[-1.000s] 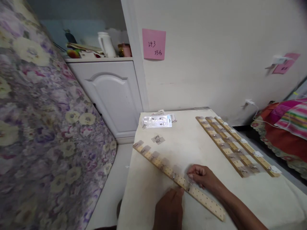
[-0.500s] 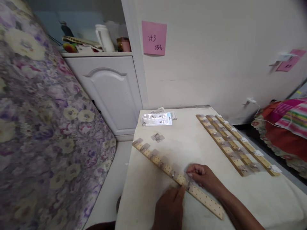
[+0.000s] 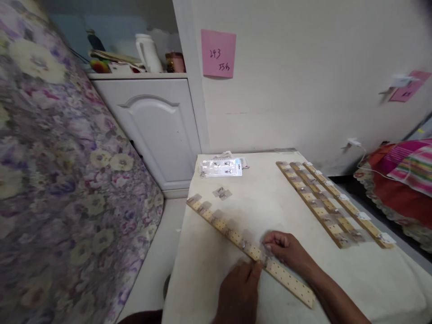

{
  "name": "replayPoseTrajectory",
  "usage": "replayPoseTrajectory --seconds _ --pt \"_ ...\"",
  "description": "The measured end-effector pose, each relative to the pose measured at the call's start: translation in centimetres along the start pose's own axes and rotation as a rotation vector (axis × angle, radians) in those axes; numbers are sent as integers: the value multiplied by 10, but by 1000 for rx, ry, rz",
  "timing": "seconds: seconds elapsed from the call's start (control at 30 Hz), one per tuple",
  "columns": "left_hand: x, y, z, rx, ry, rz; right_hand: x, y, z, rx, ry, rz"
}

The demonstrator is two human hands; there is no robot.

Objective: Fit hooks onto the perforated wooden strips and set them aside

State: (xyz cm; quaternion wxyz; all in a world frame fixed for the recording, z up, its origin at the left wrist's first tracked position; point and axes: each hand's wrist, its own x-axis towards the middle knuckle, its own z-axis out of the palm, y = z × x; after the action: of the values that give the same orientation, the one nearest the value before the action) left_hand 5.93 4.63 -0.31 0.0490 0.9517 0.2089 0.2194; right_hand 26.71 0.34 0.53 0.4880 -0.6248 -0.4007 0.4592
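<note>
A pale wooden strip point(image 3: 286, 280) with rows of small holes lies slantwise on the cloth-covered table. Several clear adhesive hooks with metal prongs sit along it, such as one hook point(image 3: 245, 244) near its middle. My left hand point(image 3: 239, 288) is closed, its fingers curled and its fingertip pressed on the strip's near edge. On the far side, my right hand point(image 3: 286, 249) pinches the edge of a clear adhesive hook point(image 3: 266, 260) resting on the strip. Beyond the strip lie a few loose clear hooks point(image 3: 222, 193).
At the right lie three more wooden strips point(image 3: 319, 211) bearing clear and white hooks. Clear hook packages point(image 3: 221, 167) rest at the table's back left. A floral curtain point(image 3: 74, 180) hangs at the left beside a white cabinet point(image 3: 151, 126). A bed with red covers point(image 3: 394, 175) stands at the right.
Both hands keep nearly the same place on the strip and the hook. Only a very slight shift of the left hand and the camera view shows.
</note>
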Motion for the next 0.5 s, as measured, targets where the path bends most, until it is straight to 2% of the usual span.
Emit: replayPoseTrajectory --seconds 0.13,0.37,0.5 --pt "1 2 -1 4 36 10 0 2 0 -11 5 12" --pt "2 2 -5 19 -36 -27 -2 -1 1 -17 4 -1" --pt "1 1 -3 17 -3 0 -2 -2 2 -13 12 6"
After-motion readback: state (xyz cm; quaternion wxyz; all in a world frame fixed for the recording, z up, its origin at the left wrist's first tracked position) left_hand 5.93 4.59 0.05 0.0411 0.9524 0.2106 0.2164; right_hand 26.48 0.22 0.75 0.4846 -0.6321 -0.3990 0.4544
